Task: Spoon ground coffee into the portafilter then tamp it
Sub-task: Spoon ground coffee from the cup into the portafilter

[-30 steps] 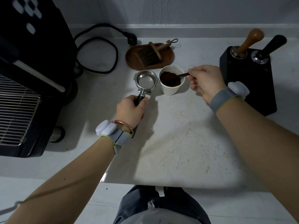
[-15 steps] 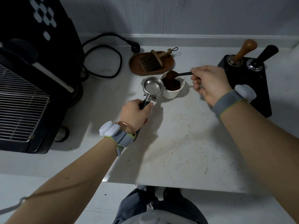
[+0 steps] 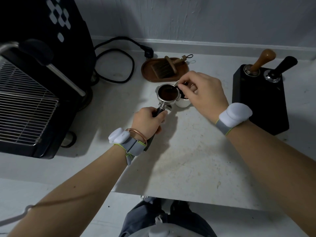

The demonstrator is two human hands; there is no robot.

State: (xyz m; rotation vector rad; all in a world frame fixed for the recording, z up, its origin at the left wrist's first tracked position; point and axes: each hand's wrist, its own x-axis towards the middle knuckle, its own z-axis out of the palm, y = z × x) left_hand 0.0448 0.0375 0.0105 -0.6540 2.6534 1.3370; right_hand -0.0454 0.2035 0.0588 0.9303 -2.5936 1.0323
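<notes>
Your left hand [image 3: 150, 120] wrapped round portafilter [image 3: 168, 93] handle, basket flat on table [image 3: 188, 159]. Right hand [image 3: 203, 93] pinches spoon [image 3: 177, 86], tipped over basket; grounds inside. Cup [image 3: 183, 103] touching basket, mostly hidden. Risk: hasty tilt scatters coffee past rim; elbow nudge topples cup.

I see open tabletop [image 3: 196, 159] in front of both forearms, bare right up to the near edge. On the left the espresso machine [image 3: 34, 82] blocks that side, its cable [image 3: 118, 65] looped behind. The brush tray [image 3: 165, 70] sits just behind the portafilter [image 3: 167, 94] and cup [image 3: 183, 104]; the black tamper stand [image 3: 261, 100] walls off the right.
</notes>
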